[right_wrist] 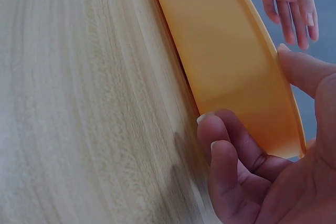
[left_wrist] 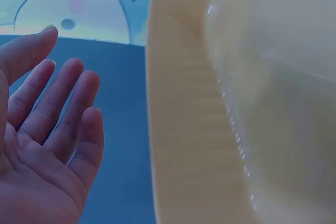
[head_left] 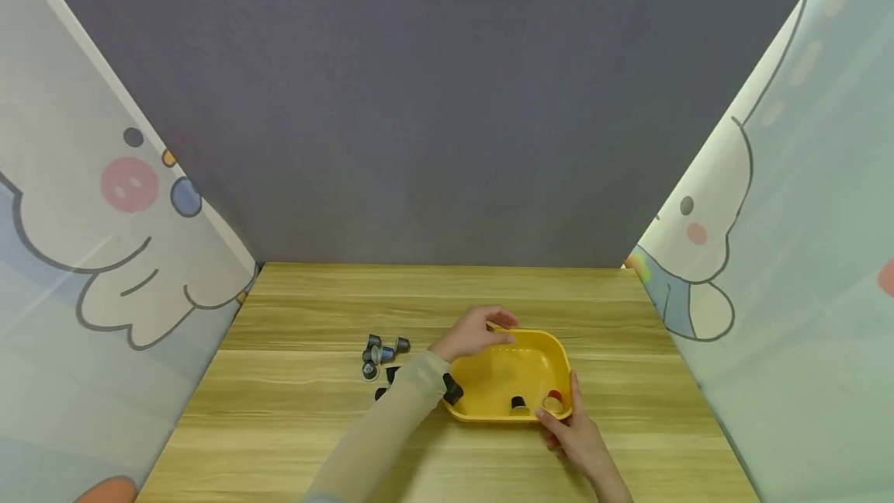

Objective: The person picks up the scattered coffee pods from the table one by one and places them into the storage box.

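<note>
A yellow plastic tray (head_left: 503, 379) sits on the wooden table. My left hand (head_left: 478, 332) hovers over its back left part, fingers loosely bent and holding nothing; the left wrist view shows the bare palm (left_wrist: 47, 145) beside the tray wall (left_wrist: 184, 129). At the front right corner, my right hand (head_left: 578, 437) grips the tray, its thumb on the rim and curled fingers against the outer wall (right_wrist: 226, 51). Inside the tray lie a black coffee capsule (head_left: 518, 402) and a red one (head_left: 554, 400), near that corner.
Left of the tray, several dark, grey and blue coffee capsules (head_left: 386, 354) lie loosely grouped, a few partly hidden by my left forearm. A black device (head_left: 452, 390) shows at my left wrist. A grey wall (head_left: 440, 138) rises behind the table (head_left: 314, 301), with printed cloth on both sides.
</note>
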`<state>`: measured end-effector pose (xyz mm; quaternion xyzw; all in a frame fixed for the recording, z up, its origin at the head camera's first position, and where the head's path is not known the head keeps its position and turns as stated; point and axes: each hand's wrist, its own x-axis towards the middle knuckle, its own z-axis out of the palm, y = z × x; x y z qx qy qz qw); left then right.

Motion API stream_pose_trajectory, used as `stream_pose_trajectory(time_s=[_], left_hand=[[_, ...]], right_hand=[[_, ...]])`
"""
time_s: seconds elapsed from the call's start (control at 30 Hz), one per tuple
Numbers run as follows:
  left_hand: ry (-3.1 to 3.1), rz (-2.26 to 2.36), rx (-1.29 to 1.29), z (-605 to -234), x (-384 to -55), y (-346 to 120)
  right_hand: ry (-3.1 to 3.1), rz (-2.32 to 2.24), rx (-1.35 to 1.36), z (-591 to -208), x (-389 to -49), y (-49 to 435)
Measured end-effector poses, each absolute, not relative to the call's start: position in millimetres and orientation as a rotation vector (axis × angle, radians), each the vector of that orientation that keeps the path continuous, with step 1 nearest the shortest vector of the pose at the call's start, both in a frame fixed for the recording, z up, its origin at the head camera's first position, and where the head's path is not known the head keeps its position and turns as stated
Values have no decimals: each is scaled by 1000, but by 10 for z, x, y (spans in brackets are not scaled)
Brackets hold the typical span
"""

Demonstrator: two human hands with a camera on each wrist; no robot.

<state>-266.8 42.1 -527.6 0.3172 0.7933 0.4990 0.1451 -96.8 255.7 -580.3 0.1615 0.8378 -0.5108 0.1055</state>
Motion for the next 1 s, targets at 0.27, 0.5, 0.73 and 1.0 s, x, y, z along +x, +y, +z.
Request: stream_pose_trajectory(time_s=[0.27, 0.5, 0.73, 1.0], left_hand=[[2279, 1552, 859, -5245, -2688, 213], [2280, 1602, 805, -5210, -2677, 47], [2319, 1639, 773, -5249, -2669, -145], [2342, 1701, 712, -5311, -2618, -421]], right_hand=[[2474, -1501, 474, -5785, -954, 2549], [2487, -1520, 451, -5775, -963, 2540], [2486, -1520, 445, -5758, -967, 2527], [2475, -1506, 470, -5775, -988, 2506]])
